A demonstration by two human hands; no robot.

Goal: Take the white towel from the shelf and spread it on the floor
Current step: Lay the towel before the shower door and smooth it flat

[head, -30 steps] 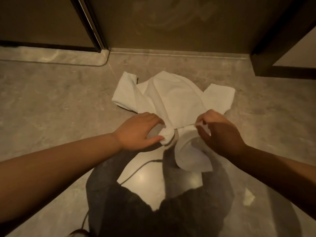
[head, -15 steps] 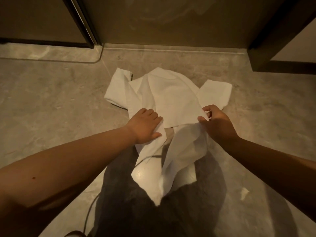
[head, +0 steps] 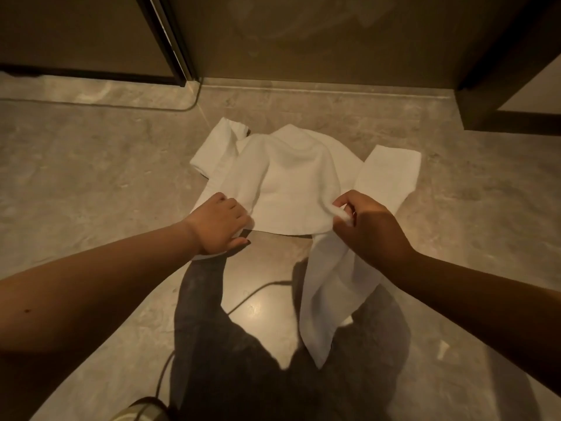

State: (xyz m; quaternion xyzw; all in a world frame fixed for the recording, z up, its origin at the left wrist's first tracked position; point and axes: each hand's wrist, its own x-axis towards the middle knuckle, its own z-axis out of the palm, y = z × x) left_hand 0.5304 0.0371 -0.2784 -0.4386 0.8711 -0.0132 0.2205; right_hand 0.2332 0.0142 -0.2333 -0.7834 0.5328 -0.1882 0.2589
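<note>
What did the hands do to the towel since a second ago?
Both hands moved apart: the left hand slid left and the right hand slid right, pulling the bunched near edge of the white towel wider, with a long flap now hanging down. Both kept hold of it. The far part stayed crumpled on the floor.

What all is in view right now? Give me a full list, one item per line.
white towel: one, white, crumpled and partly folded on the floor at centre, one end trailing toward the camera
floor: one, grey-beige marble look, glossy, fills most of the view
dark frame: one, dark, upright at upper left
cabinet base: one, dark brown, upper right
cord: one, dark, on the floor near centre bottom
shoe: one, light, bottom edge
left hand: closed on the towel's near-left edge
right hand: pinching the towel's near-right edge
</note>
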